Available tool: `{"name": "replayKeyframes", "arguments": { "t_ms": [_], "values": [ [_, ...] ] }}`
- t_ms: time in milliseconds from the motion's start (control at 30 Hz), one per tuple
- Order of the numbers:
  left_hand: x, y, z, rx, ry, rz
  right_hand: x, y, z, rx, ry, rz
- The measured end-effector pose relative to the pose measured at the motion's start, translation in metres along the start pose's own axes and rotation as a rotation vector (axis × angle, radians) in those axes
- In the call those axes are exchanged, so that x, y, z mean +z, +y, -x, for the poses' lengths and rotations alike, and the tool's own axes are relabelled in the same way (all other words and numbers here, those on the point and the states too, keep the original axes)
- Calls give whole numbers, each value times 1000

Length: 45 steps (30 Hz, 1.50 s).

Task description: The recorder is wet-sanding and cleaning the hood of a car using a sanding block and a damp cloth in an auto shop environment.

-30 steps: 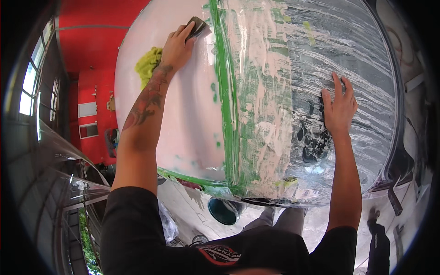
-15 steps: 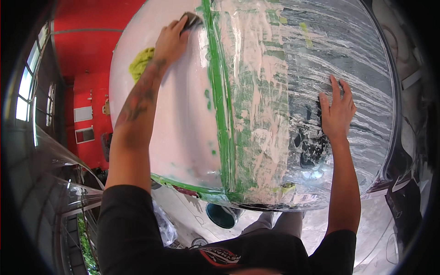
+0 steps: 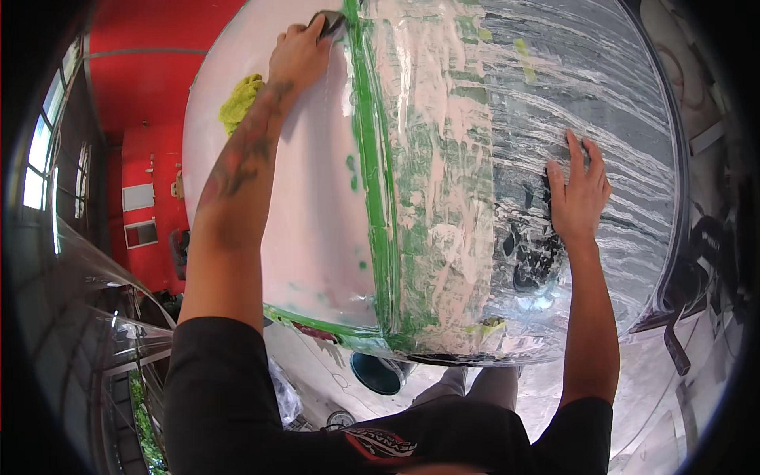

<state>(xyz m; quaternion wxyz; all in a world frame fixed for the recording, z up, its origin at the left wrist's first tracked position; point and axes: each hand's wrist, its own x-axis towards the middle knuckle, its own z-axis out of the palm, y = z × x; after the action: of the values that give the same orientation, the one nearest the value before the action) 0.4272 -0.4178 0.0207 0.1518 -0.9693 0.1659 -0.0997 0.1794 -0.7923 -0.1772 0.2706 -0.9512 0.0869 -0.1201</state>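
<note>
My left hand (image 3: 299,59) is closed around a dark block, which looks like a sanding block (image 3: 332,22), and presses it on the far part of a smooth, pale pink panel (image 3: 317,198). The block sits just left of a green masking strip (image 3: 370,170) running down the panel. Right of the strip, pinkish residue smears the green-and-clear masking film. Fingers spread, my right hand (image 3: 579,198) rests flat on the clear film over a dark grey surface (image 3: 625,127) with whitish streaks. A yellow-green cloth (image 3: 237,104) lies on the pink panel beside my left forearm.
A dark teal bucket (image 3: 376,374) stands on the pale floor below the panel's near edge. Clear plastic sheeting (image 3: 99,257) hangs at the left. Beyond the panel's left edge is a large red surface (image 3: 154,79). Black material (image 3: 689,281) bunches along the right edge.
My left hand has slid the block slightly farther away along the green strip. The right hand keeps its place on the film. The whole view has shifted a little.
</note>
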Motion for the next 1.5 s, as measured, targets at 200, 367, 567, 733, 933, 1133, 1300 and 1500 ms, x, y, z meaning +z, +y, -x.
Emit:
{"name": "replayKeyframes", "arguments": {
  "t_ms": [200, 367, 567, 733, 933, 1133, 1300, 1500],
  "values": [
    [2, 44, 115, 31, 28, 143, -6, 16, 6, 17, -12, 25],
    [3, 34, 76, -33, 38, 77, -9, 10, 3, 14, -6, 44],
    [17, 39, -40, -196, -20, 12, -2, 13, 5, 24, -60, 7],
    [0, 78, 154, -121, 142, 218, -7, 16, 0, 35, -56, 42],
    [-61, 149, 343, -222, -74, 338, -8, 12, 1, 45, -50, 38],
    [-12, 39, 113, -104, 170, 77, -5, 2, -2, 32, -55, 33],
    [-10, 76, 189, -78, 113, 240, -3, 16, 2, 71, -92, 62],
    [-67, 107, 363, 2, -121, 332, -6, 12, 1, 42, -54, 45]
  ]
}}
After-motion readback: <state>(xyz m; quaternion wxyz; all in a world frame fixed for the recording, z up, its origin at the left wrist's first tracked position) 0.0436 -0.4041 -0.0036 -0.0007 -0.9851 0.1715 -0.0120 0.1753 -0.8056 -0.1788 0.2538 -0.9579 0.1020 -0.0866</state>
